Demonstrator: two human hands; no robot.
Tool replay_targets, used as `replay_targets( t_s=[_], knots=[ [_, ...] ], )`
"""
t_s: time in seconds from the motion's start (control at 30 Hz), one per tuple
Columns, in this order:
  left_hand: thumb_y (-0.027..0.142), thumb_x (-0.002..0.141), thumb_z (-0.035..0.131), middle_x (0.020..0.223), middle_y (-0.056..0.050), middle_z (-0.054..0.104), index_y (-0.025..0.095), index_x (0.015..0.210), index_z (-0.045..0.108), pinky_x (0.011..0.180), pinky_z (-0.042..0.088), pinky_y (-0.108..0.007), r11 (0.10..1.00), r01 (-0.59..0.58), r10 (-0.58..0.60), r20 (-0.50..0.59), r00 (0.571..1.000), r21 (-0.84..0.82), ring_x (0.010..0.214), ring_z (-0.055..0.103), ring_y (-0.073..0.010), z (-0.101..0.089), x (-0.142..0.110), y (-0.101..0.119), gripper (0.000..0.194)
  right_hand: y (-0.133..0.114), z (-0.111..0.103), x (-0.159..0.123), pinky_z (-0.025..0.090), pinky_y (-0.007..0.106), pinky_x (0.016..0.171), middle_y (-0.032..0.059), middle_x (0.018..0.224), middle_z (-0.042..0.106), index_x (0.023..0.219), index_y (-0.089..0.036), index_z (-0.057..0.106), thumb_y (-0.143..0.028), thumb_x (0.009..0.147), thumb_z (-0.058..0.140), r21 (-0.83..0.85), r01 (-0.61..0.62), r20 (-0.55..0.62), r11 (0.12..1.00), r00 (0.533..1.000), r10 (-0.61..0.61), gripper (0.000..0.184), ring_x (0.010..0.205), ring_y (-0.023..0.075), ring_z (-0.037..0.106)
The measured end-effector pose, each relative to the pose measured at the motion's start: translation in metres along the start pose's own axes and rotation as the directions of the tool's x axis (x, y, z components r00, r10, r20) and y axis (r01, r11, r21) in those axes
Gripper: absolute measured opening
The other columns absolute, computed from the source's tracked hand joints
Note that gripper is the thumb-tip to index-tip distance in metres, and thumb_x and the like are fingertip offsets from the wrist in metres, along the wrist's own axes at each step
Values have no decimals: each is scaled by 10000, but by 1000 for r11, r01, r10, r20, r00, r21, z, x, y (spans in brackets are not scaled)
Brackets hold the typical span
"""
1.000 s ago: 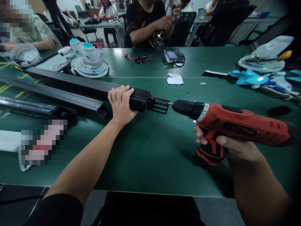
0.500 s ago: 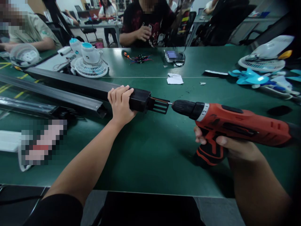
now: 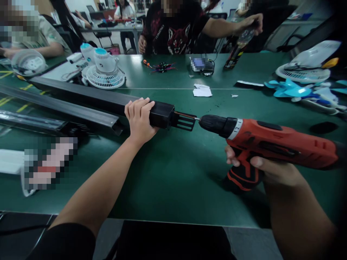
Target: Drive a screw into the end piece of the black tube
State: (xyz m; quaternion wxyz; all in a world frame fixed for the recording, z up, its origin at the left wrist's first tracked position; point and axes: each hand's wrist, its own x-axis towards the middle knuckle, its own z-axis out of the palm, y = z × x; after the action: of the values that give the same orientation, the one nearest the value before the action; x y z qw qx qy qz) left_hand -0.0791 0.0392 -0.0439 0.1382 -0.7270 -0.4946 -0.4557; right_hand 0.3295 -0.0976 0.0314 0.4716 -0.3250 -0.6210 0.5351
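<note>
Now the right hand [image 3: 271,168] grips the red drill [image 3: 282,141], and the left hand [image 3: 141,121] holds down the long black bar [image 3: 108,99] beyond its tip.

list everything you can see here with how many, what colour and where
power drill: one, red and black, in the right hand
slotted bracket: one, black, at the near beam's end
long beams: three, dark, left side
fan with round grille: one, white and blue, far left
fan blades: several, blue, far right
paper piece: one larger, white, table middle
wire bundle: one, dark, far middle
bottle: one, dark label, held by a person opposite
table: one, green, under everything
left hand: one, bare, on a beam
right hand: one, bare, around the drill grip
</note>
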Motion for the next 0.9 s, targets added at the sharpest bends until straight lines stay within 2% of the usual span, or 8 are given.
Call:
replay_targets(
  t_s=[0.17, 0.4, 0.57, 0.9],
  knots=[
    [465, 958, 832, 1692, -189, 764, 319, 1630, 649, 1539, 272, -798, 999, -35, 35, -18, 999, 2, 1716, 625, -501, 2, -2, -1, 711, -1, 1, 1, 751, 337, 617, 99, 1018, 920, 1254, -288, 994, -544, 982, 1081, -5, -11, 3, 1000, 1000, 11, 383, 679, 211, 777],
    [453, 949, 827, 1699, -199, 763, 311, 1616, 658, 1537, 250, -813, 1000, -1, 1, 16, 1000, -10, 1732, 613, -518, 0, -1, 0, 702, -1, 2, 1, 760, 326, 646, 100, 1048, 931, 1300, -298, 992, -530, 998, 1065, 26, -4, 4, 1000, 1000, 4, 387, 683, 201, 781],
    [492, 942, 821, 1664, -189, 784, 314, 1589, 657, 1525, 274, -796, 1000, -25, 25, -40, 999, 11, 1683, 654, -509, 1, -1, 1, 691, -2, 3, 1, 758, 353, 644, 98, 1036, 929, 1276, -302, 994, -541, 994, 1060, 7, -4, 10, 1000, 1000, 4, 376, 676, 213, 776],
    [496, 933, 832, 1680, -187, 761, 316, 1573, 663, 1537, 239, -799, 1000, 17, -17, 3, 1000, -12, 1703, 627, -503, -1, 1, 2, 687, -5, 4, 6, 740, 343, 636, 98, 1011, 915, 1231, -290, 998, -524, 1015, 1054, 1, 25, 51, 1000, 998, -25, 323, 676, 209, 771]
  ],
)
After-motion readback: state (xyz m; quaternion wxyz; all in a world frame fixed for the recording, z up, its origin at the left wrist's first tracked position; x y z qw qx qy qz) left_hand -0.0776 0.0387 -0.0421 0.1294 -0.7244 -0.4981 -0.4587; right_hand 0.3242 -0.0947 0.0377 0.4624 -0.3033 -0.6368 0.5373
